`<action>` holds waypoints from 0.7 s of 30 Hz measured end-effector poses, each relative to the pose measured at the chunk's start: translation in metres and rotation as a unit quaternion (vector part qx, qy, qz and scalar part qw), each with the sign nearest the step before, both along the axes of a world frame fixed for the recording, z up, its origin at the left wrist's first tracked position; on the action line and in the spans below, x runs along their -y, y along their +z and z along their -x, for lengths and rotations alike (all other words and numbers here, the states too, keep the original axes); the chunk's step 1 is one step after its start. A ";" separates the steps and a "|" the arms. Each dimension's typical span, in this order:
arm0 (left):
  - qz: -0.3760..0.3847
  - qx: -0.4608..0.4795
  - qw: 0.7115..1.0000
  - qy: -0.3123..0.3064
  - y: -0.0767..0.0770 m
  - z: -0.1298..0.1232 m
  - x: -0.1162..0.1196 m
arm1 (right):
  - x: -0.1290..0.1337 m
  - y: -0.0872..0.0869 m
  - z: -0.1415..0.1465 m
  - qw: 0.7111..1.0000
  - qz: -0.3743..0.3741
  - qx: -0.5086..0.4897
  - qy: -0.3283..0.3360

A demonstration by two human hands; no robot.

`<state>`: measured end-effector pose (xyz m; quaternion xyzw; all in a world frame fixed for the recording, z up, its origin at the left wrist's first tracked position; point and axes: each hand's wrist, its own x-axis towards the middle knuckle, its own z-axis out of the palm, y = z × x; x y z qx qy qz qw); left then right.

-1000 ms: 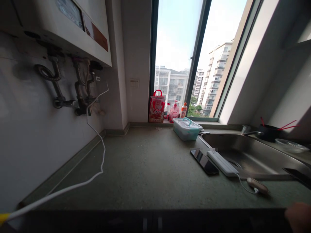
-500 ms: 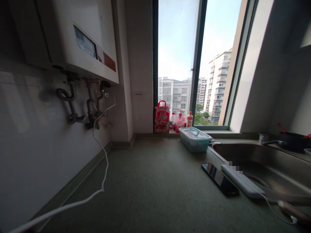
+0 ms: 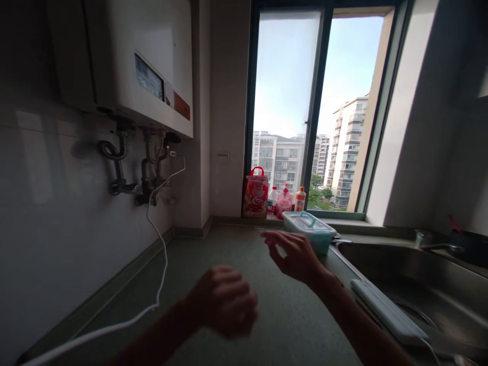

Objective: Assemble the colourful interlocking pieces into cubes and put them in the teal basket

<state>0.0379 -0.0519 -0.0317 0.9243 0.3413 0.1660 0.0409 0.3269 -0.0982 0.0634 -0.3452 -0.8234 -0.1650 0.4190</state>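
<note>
A green surface [image 3: 190, 269] is overlooked by one window [image 3: 286, 81]; one heater [image 3: 163, 56] is mounted at left, one sink [image 3: 450, 300] set at right. The left hand [image 3: 231, 302], blurred, is curled; the right hand [image 3: 295, 254] is bent round a gap; whether fingertips are pressed together cannot be told. One box [image 3: 324, 239] is partly hidden by the right hand. One red bag [image 3: 256, 198] and three bottles [image 3: 284, 203] are lined up, their print unreadable.

Ahead of you stands a tall, two-paned window [image 3: 285, 81] in a dark metal frame [image 3: 319, 96], daylight coming through from a pale sky [image 3: 346, 56] above cream high-rise buildings [image 3: 348, 147]. To your left, a white box-shaped water heater [image 3: 141, 30] hangs on a glossy white wall [image 3: 49, 213]. A speckled dark-green countertop [image 3: 293, 330] holds a rectangular stainless-steel sink [image 3: 419, 264] on your right.
</note>
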 end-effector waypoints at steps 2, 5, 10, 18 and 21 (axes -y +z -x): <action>-0.010 -0.033 0.999 0.014 0.008 0.000 -0.015 | -0.030 -0.038 0.005 0.988 0.129 0.070 -0.055; 0.017 -0.032 0.992 0.124 0.007 0.012 -0.045 | -0.065 -0.099 0.004 0.945 0.266 0.134 -0.137; 0.065 0.019 0.971 0.229 -0.014 0.040 -0.073 | -0.082 -0.135 -0.004 0.933 0.292 0.128 -0.167; 0.072 -0.011 0.971 0.229 -0.015 0.040 -0.074 | -0.074 -0.118 -0.004 0.921 0.336 0.123 -0.153; 0.075 -0.013 0.975 0.209 -0.014 0.043 -0.075 | -0.071 -0.117 -0.008 0.919 0.347 0.113 -0.147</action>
